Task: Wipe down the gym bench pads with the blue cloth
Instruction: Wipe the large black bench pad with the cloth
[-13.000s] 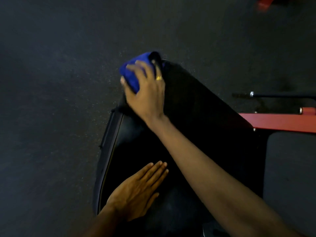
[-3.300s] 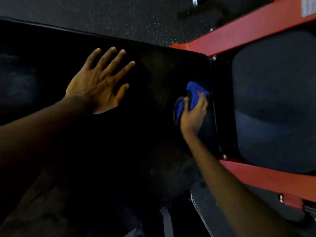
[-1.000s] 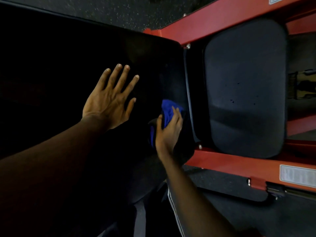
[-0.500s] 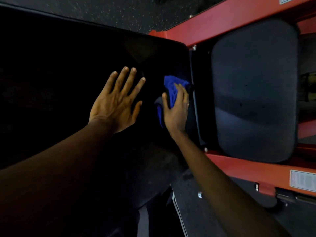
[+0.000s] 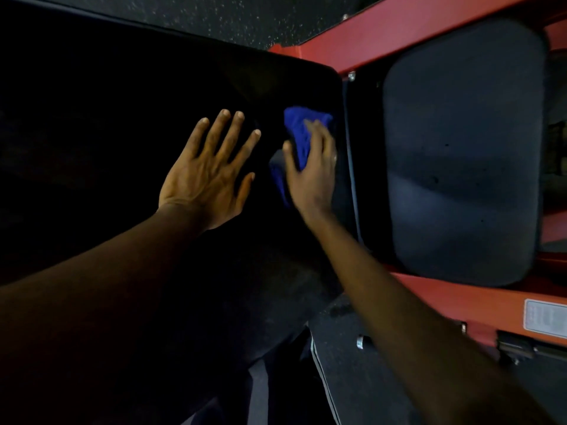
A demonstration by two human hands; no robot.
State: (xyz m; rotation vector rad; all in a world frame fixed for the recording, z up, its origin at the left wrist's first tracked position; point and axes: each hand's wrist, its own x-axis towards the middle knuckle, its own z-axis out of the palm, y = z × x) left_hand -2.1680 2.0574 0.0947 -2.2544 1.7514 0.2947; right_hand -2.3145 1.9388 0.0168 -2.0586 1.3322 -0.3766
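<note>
The long black bench pad (image 5: 116, 124) fills the left and middle of the head view. My left hand (image 5: 208, 176) lies flat on it with fingers spread. Just to its right, my right hand (image 5: 313, 170) grips the bunched blue cloth (image 5: 299, 130) and holds it against the pad close to the pad's right edge. Part of the cloth is hidden under my fingers. A second, dark grey pad (image 5: 463, 148) sits to the right, across a narrow gap.
The red steel frame (image 5: 429, 35) runs along the far and near sides of the grey pad, with a white label (image 5: 544, 320) at lower right. Speckled dark rubber floor (image 5: 245, 19) shows beyond the bench. A black base plate (image 5: 352, 378) lies at the bottom.
Over the last second my right hand slid the cloth away from me along the pad's right edge, from near the lower corner to mid-edge. My left hand stayed flat on the pad.
</note>
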